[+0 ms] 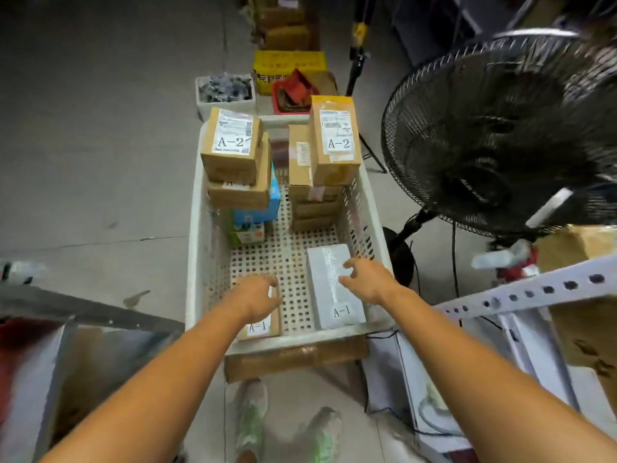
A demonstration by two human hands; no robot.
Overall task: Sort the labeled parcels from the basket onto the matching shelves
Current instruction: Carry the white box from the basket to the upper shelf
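A white perforated basket stands on the floor in front of me. At its near left lies a small brown parcel labelled A-1, and my left hand rests flat on top of it. At the near right lies a long grey parcel labelled A-1. My right hand hovers at its right edge with fingers spread, fingertips touching its top. At the far end stand two stacks of brown boxes, each topped by a parcel labelled A-2, the left and the right.
A black standing fan is close on the right of the basket. A white perforated shelf rail crosses the lower right. Another shelf frame is at lower left. Bins and boxes sit beyond the basket.
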